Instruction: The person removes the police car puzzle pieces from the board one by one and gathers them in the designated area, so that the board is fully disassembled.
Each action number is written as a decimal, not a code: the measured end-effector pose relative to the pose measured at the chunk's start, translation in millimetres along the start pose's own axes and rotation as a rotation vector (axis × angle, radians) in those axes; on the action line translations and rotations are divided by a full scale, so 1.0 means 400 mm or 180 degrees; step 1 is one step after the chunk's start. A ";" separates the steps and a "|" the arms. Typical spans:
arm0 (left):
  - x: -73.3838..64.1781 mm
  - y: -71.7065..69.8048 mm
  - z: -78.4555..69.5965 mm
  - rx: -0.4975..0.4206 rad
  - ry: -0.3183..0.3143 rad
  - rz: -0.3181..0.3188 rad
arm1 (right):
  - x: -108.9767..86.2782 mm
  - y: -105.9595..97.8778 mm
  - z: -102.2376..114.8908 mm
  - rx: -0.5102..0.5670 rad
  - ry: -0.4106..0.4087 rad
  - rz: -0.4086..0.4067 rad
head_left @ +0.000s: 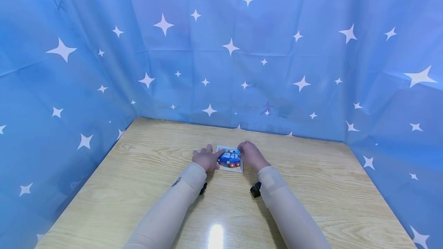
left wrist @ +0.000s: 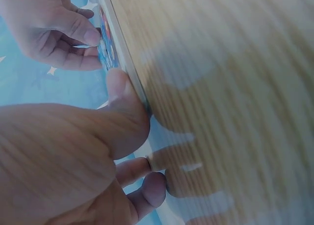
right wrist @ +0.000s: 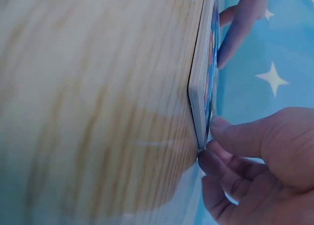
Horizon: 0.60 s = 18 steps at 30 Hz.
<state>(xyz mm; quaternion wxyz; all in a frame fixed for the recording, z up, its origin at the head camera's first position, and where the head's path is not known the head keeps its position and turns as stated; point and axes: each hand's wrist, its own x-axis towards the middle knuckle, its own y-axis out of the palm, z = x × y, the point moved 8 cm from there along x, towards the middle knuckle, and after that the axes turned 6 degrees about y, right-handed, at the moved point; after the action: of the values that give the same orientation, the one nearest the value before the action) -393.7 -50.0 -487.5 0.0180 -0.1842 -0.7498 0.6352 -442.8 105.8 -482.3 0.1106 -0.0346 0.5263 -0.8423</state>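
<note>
A small white-framed puzzle board (head_left: 230, 159) with a cartoon blue car on it lies flat on the table. At its left side is my left hand (head_left: 206, 159), index finger stretched onto the picture. The left thumb (left wrist: 120, 87) presses at the board's near edge, while the other fingers spread over the table. My right hand (head_left: 253, 155) is at the upper right corner of the board. Its thumb and fingers pinch a thin light-blue puzzle piece (left wrist: 81, 46), mostly hidden by the hand. From the right wrist view, the right thumb (right wrist: 233, 132) touches the board's face near the corner.
The board rests on a wood-grain table (head_left: 166, 149), away from its edges. Blue curtains (head_left: 221, 68) with white stars stand behind the table and along both sides. A bright light reflection (head_left: 216, 235) shows on the tabletop between the forearms.
</note>
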 end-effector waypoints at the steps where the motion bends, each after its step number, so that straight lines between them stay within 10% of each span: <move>1: -0.001 -0.001 0.000 -0.0005 -0.0009 -0.0001 | -0.002 -0.002 -0.001 0.0031 0.0003 -0.0023; 18: 0.006 0.008 0.000 0.0097 -0.0054 0.0033 | -0.015 -0.013 -0.002 0.0166 -0.0002 -0.0082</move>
<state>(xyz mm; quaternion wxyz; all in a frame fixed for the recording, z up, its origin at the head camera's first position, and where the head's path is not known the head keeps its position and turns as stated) -394.9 -48.8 -491.1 0.0111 -0.1824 -0.7392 0.6482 -437.7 110.0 -477.8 0.1008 -0.0388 0.5037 -0.8571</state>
